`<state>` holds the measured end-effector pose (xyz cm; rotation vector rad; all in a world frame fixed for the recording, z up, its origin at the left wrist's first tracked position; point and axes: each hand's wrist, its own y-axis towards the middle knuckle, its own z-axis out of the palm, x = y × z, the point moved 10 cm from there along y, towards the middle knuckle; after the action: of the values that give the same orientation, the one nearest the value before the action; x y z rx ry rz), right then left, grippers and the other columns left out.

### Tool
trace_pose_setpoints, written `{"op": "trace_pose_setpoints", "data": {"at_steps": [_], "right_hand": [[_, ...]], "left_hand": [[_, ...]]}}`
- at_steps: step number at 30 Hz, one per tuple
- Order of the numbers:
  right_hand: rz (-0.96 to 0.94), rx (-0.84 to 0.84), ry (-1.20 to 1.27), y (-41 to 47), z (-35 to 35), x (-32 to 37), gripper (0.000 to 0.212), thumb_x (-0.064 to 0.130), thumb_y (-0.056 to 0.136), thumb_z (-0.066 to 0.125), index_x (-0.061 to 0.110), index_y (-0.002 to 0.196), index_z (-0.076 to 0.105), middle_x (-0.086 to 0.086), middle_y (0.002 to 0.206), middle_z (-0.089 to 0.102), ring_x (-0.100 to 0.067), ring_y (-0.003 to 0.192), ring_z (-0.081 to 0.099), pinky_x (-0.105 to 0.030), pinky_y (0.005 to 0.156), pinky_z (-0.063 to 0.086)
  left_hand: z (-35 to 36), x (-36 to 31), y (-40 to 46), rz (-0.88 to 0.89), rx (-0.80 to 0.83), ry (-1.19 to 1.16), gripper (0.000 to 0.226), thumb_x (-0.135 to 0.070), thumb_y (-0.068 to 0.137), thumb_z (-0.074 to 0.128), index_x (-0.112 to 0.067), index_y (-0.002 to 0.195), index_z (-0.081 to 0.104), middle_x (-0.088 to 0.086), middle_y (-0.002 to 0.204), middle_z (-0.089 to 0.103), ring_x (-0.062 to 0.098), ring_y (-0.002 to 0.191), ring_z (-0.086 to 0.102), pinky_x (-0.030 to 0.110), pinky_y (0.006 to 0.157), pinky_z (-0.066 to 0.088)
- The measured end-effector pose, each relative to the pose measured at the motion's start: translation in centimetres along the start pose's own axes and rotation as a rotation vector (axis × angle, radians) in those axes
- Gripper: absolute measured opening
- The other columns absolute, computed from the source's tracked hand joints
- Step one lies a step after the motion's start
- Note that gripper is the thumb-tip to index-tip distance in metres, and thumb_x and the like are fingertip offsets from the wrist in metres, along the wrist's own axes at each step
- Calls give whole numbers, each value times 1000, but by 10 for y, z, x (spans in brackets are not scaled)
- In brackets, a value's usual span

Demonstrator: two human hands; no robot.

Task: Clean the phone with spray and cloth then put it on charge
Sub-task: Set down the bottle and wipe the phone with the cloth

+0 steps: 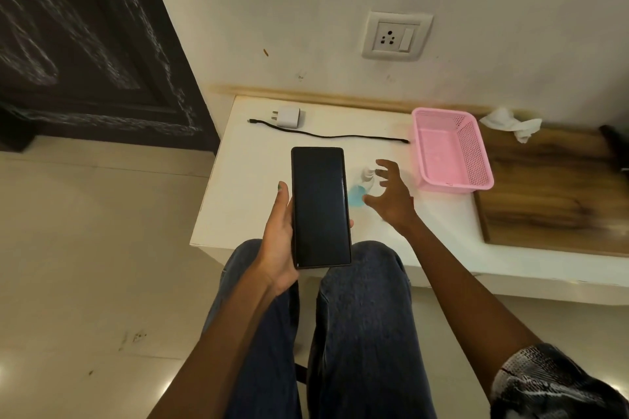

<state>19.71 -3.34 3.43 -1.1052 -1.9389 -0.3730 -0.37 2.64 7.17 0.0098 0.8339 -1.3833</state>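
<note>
A dark-screened black rectangular phone (321,207) is gripped in the left hand (277,238) above the knees. The right hand (391,196), fingers spread and released, hovers by a small blue spray bottle (360,189) on the white table (245,187).

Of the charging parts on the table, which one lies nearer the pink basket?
The black cable: its right end reaches the pink basket. The white charger adapter lies further left.

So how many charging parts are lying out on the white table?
2. A white plug adapter lies at the table's far left, near the wall. A black cable lies loose just in front of it, running right toward the pink basket. It looks unplugged from the adapter.
</note>
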Motion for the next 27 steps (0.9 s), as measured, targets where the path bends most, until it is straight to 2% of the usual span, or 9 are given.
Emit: {"op": "trace_pose_setpoints", "data": {"at_steps": [2,4,6,8,11,14,18,22,27], "right_hand": [[81,-49,11,-1,-10,-21,60,-1,75,71,17,126,46,-10,128,51,-26,108,55,-37,87,53],[219,-145,44,-6,-24,-48,47,5,79,69,15,122,51,-12,125,52,-27,101,59,-43,83,55],[320,-244,-3,-15,-39,-72,42,15,82,70,11,121,54,-13,124,54,-28,105,58,-43,89,52],[379,-294,-21,-23,-48,-90,41,15,83,68,7,121,55,-15,125,54,-29,109,55,-41,93,49],[468,-293,35,-29,-47,-112,43,13,85,66,4,123,52,-18,127,53,-32,112,54,-39,94,47],[557,-306,104,-27,-44,-123,46,21,84,68,8,125,51,-15,128,54,-31,117,50,-43,99,43],[605,-314,28,-19,-41,-123,47,28,83,69,12,123,50,-11,127,53,-30,121,42,-43,99,37],[644,-329,-58,-21,-37,-125,33,25,86,63,16,116,54,-9,119,57,-29,118,41,-45,95,32],[608,-327,-76,-26,-38,-122,28,23,85,64,13,111,60,-8,115,60,-30,113,48,-45,93,39]], "left_hand": [[0,0,-1,-2,9,-13,73,-70,77,38,-25,131,55,15,130,61,37,117,59,50,90,54],[0,1,-2,-2,19,-26,73,-69,77,39,-24,131,55,15,130,61,37,116,59,49,89,54],[0,1,-2,-2,23,-41,70,-69,77,39,-23,127,60,16,129,61,36,112,62,49,87,55],[-1,2,-2,0,22,-52,67,-68,78,39,-23,119,66,16,128,62,35,109,63,48,87,56],[-4,4,1,0,7,-42,67,-69,79,39,-23,119,66,16,128,62,35,111,62,49,90,54],[-6,7,4,-7,0,-41,66,-69,79,39,-24,116,68,15,127,63,34,110,63,49,90,54],[-8,11,7,-25,-10,-48,71,-70,77,40,-22,123,63,15,129,62,35,113,61,49,90,54],[-10,13,10,-28,-10,-54,69,-70,76,42,-24,120,65,14,128,63,37,116,59,49,88,54],[-11,15,10,-34,-16,-56,68,-70,76,42,-24,121,65,14,127,63,37,115,60,50,88,54]]}}
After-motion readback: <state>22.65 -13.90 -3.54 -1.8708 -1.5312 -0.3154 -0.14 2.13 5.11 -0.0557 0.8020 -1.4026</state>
